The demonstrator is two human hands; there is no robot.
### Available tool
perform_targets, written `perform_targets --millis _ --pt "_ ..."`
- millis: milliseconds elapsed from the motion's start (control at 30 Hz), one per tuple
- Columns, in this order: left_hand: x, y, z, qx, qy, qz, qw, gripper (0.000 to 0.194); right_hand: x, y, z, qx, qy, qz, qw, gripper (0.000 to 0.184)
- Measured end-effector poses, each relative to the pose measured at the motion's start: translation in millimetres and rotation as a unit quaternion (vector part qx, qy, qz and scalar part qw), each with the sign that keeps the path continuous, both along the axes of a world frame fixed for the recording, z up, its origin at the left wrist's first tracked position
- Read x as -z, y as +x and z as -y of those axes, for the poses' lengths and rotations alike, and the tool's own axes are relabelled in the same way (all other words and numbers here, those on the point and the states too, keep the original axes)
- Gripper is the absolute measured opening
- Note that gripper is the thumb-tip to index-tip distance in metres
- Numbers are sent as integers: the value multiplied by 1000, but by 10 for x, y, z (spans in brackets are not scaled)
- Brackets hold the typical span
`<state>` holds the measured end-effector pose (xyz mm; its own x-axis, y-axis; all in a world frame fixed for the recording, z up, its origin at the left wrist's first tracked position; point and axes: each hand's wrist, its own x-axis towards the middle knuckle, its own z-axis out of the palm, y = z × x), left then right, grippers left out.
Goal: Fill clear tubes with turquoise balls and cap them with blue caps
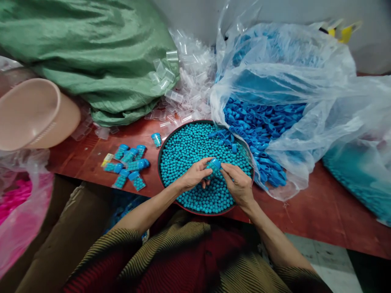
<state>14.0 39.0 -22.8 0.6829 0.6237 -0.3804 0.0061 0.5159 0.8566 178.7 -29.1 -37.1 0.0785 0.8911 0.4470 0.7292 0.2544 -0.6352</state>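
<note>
My left hand [195, 175] is closed around a small clear container with a blue cap [215, 164], held above the middle of a round tray [159, 165]. The fingers of my right hand [240, 184] are pinched at the right side of that cap. Turquoise beads [186, 146] fill the tray. Several loose blue caps [225, 137] lie on the beads at the back right. To the left, a group of capped containers filled with beads [130, 156] lies on the red table [88, 162]. One more filled container [157, 140] stands beside the tray's rim.
A clear plastic bag [293, 150] spills blue caps [259, 118] at the tray's right. Empty clear containers [195, 77] are heaped behind, by a green sack [91, 53]. A beige bucket [65, 118] stands left. Bagged turquoise beads [351, 179] lie right; bagged pink pieces [16, 197] sit lower left.
</note>
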Motion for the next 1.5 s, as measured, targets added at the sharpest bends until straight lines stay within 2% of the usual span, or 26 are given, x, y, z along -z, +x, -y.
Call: perform_targets --millis 133,267,400,567,667,767,833,900,1000,1067,1133,1233,1333,1400,1500 --pt "-18 -11 -11 12 16 0 1000 68 -21 -5 3 21 -20 -87 996 17" --pt "-31 -10 -10 9 33 -20 999 67 -42 -1 -11 6 3 -60 998 18" --pt "-67 14 7 2 59 -43 997 60 -58 18 -23 -27 -13 -78 997 17" --pt "-110 64 26 -29 60 -59 996 51 -71 -10 -28 -8 -12 -71 997 16" --pt "-87 75 53 -52 32 -40 997 44 -66 -21 -36 -45 -14 -53 997 17" --pt "-48 63 81 -75 26 -35 996 41 -71 23 -53 -85 -20 -77 993 16" --pt "-31 36 77 -66 44 -37 996 40 -87 84 -78 -113 -57 -126 984 13" --pt "-25 -4 47 -21 71 -41 996 41 -105 149 -124 -134 -123 -209 961 10" --pt "-23 -63 -13 52 105 -49 992 44 -109 195 -215 -121 -220 -341 906 32" --pt "-20 -76 -26 63 126 -63 988 40 -104 170 -263 -95 -242 -366 893 41" --pt "-17 -60 -2 42 153 -87 984 36 -110 109 -278 -81 -221 -309 922 39" --pt "-19 5 66 -29 178 -110 977 38 -146 0 -241 -114 -172 -143 968 38" --pt "-30 64 104 -88 199 -82 973 44 -166 -99 -182 -143 -168 -20 975 63" --pt "-39 79 102 -97 207 -58 972 47 -154 -157 -157 -127 -170 36 976 82" --pt "-62 78 96 -105 167 -36 980 45 -118 -231 -151 -98 -147 98 979 84"
